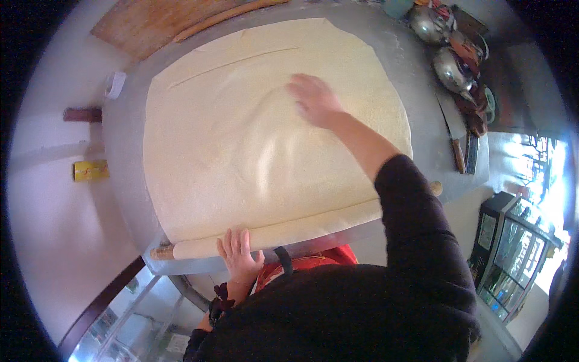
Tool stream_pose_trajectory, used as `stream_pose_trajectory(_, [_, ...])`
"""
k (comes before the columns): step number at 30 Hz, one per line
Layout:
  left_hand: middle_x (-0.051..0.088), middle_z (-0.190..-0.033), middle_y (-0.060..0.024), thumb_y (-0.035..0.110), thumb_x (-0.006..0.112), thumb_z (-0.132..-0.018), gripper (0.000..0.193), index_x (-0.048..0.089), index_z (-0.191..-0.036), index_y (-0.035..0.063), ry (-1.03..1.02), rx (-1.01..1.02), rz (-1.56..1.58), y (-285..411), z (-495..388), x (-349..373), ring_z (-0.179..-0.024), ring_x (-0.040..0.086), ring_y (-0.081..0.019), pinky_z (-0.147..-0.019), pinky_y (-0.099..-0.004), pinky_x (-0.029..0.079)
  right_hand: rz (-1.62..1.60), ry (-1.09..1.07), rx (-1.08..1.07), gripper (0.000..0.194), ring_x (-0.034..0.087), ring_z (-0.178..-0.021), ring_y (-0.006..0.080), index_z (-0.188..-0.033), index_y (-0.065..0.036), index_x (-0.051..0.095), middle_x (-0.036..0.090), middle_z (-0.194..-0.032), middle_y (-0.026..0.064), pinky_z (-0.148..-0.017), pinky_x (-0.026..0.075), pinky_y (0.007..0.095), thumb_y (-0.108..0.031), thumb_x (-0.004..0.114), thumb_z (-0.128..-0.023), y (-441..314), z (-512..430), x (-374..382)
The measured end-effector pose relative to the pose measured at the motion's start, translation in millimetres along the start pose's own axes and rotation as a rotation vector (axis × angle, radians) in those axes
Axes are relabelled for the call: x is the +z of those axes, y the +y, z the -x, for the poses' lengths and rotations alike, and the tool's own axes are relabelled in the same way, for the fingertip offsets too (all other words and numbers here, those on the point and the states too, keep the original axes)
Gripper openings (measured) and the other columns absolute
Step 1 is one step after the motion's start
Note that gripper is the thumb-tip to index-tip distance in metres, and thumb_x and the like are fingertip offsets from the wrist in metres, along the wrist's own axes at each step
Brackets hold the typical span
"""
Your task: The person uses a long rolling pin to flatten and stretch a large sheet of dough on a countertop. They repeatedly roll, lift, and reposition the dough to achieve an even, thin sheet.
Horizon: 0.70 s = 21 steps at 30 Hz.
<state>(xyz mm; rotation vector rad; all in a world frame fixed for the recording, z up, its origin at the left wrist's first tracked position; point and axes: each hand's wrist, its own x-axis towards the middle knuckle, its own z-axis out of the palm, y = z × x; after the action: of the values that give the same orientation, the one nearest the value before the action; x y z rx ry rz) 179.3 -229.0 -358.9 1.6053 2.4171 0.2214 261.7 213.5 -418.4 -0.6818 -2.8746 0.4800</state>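
Observation:
A large, thin sheet of pale dough (pixel 212 135) covers most of the metal-topped table (pixel 425 113). Its near edge is wrapped around a long wooden rolling pin (pixel 162 252), whose bare ends stick out on both sides. My left hand (pixel 237 255) rests on the dough-covered roll, left of its middle, with fingers extended and thumb apart. Over the sheet's upper right part reaches my right hand (pixel 316 102), blurred by motion and holding nothing. Whether it touches the dough is hard to tell. Soft ridges rise in the sheet below that hand, and a long crease crosses its far side.
Along the right edge lie a cleaver (pixel 454 131) and metal bowls (pixel 452 70). At the far left stand a wooden board (pixel 144 27) and another long wooden stick (pixel 226 18). A yellow roll (pixel 90 170) is by the left wall; a glass-door cabinet (pixel 511 258) stands at right.

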Motion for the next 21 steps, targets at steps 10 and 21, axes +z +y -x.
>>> stream_pose_trajectory(10, [0.041,-0.135,-0.0174,0.021,0.072,-0.063,0.077,0.04,-0.132,0.0088,0.019,0.002,-0.021,-1.5,3.1,6.7,-0.13,0.033,-0.0398,-0.106,-0.064,0.018,0.301,0.019,0.641,0.059,0.015,-0.141,0.036,-0.143,-0.007,0.032,0.02,-0.152,0.0192,-0.115,0.013,0.0452,-0.036,0.045,-0.093,37.5,116.8,-31.0])
stream_pose_trajectory(21, [0.042,-0.136,-0.0159,0.022,0.068,-0.065,0.072,0.043,-0.131,0.0088,0.05,0.021,-0.028,2.7,-2.2,1.4,-0.129,0.035,-0.0391,-0.106,-0.0629,0.017,0.027,0.001,-0.109,0.058,0.016,-0.142,0.0314,-0.142,-0.014,0.036,0.021,-0.153,0.0119,-0.116,0.011,0.0461,-0.044,0.044,-0.093,-42.7,-59.9,23.6])
